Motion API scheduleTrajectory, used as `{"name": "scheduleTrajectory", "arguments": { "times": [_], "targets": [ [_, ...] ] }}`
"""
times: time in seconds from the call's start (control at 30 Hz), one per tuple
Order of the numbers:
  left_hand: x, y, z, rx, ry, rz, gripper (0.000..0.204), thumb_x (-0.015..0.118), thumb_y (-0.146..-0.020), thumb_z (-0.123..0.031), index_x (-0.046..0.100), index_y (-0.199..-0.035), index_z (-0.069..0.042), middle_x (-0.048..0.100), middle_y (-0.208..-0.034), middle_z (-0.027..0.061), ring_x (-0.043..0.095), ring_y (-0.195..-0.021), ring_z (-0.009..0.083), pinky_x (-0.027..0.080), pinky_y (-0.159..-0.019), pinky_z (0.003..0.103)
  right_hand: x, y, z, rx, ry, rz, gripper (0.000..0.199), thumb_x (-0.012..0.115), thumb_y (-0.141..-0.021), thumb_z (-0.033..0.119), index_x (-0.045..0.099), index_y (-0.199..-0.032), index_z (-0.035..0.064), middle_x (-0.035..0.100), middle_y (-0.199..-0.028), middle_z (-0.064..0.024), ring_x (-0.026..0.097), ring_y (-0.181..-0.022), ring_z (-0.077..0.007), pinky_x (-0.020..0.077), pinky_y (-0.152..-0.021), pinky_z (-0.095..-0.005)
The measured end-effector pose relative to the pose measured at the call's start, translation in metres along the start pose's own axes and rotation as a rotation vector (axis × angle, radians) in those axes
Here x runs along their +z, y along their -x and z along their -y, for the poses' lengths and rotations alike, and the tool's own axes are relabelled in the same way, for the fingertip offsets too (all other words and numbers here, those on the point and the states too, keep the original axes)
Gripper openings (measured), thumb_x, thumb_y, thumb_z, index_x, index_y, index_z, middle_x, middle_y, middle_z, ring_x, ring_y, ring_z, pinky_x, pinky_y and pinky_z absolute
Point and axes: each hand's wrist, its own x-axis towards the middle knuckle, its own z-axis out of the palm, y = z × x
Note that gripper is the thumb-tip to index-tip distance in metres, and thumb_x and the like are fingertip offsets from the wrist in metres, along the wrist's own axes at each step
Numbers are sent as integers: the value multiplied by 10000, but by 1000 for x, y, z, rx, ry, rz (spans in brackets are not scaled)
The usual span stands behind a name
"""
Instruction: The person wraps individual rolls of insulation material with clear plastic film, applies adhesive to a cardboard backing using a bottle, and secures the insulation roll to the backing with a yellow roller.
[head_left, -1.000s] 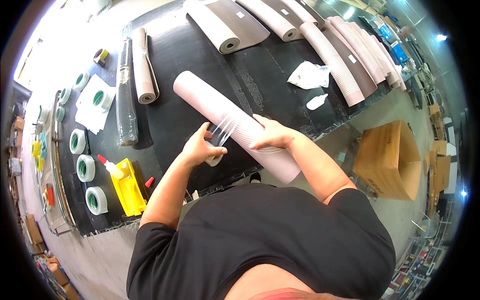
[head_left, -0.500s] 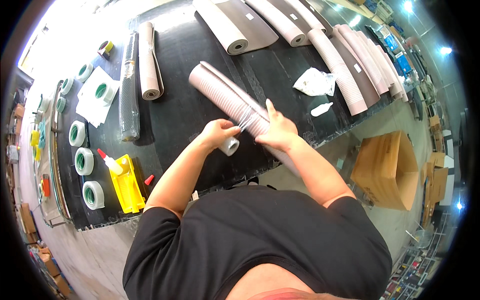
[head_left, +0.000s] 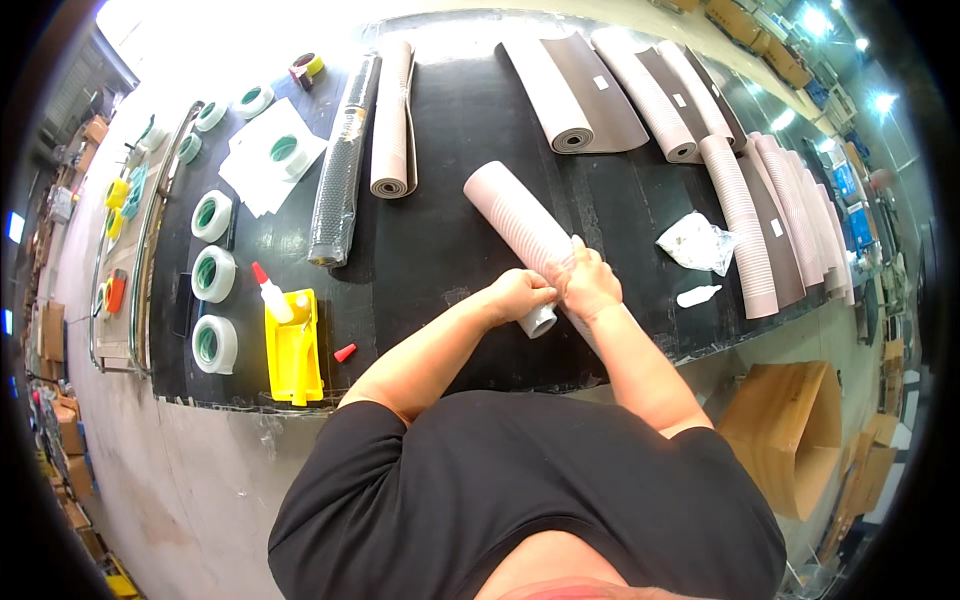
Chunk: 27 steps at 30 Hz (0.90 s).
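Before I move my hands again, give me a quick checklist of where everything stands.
1. Right hand on the pink mat roll: ok.
2. Left hand holding the small pale roll: ok.
3. Mat roll's lower end resting on the black table: cannot tell, the right forearm hides it.
4. Yellow tray apart from both hands: ok.
5. Red cap inside the tray: not ok, it lies beside it on the table.

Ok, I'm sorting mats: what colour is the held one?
The rolled mat is pale pink with crosswise stripes, clearest in the head view.
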Motion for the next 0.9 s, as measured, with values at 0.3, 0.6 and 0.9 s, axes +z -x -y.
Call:
{"name": "scheduleTrajectory", "arguments": {
  "times": [0.3, 0.6, 0.9],
  "targets": [
    [-2, 21, 15, 211, -226, -68, 262, 705, -903, -263, 746, -918, -4, 695, -945, 109, 675, -879, 235, 534, -799, 359, 2, -2, -8, -28, -7, 13, 998, 589, -832, 768, 371, -1550, 110, 541, -1450, -163, 578, -1271, -333, 489, -1023, -444],
    [-48, 122, 23, 37, -303, -206, 239, 711, -920, -252, 742, -874, -20, 686, -941, 67, 683, -874, 217, 535, -794, 325, 3, -46, -54, -66, -172, 152, 1243, 831, -652, 626, 252, -1592, 54, 490, -1478, -252, 553, -1309, -365, 446, -1094, -426],
    [-74, 114, 89, 138, -83, -464, 234, 714, -901, -275, 757, -882, -46, 692, -993, 104, 684, -962, 259, 540, -853, 356, -47, -96, 47, -168, -468, 188, 1210, 906, -612, 235, 234, -1599, 43, 525, -1465, -228, 526, -1346, -320, 422, -1117, -371]
  ]
}}
